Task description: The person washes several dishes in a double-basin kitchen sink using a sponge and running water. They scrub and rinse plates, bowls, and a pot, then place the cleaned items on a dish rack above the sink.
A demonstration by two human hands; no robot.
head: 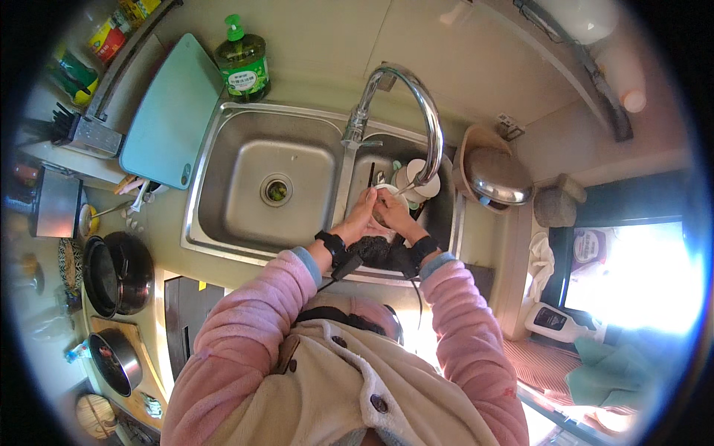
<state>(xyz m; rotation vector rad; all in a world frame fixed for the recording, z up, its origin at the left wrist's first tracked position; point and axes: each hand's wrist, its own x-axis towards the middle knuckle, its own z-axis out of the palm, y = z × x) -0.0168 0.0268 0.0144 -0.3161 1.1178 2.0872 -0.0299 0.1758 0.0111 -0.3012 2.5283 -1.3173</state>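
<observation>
Under the spout of the chrome faucet (429,128), both my hands are at a white bowl (397,195) in the right basin. My left hand (360,214) grips the bowl's left side. My right hand (395,213) reaches over its inside, fingers bent; whether it holds anything is hidden. White cups or bowls (424,181) stand just behind, touching or close to the bowl. A dark stick-shaped utensil (371,174) and a shiny metal piece (380,177) lie to the left. A black mesh-like item (369,250) sits below my hands near the basin's front.
The left basin (234,167) has a drain with green scraps. Behind it stand a green pump bottle (243,67) and a teal cutting board (173,111). A metal bowl (496,175) rests right of the sink. Dark pans (131,273) and a pot (114,362) are at left.
</observation>
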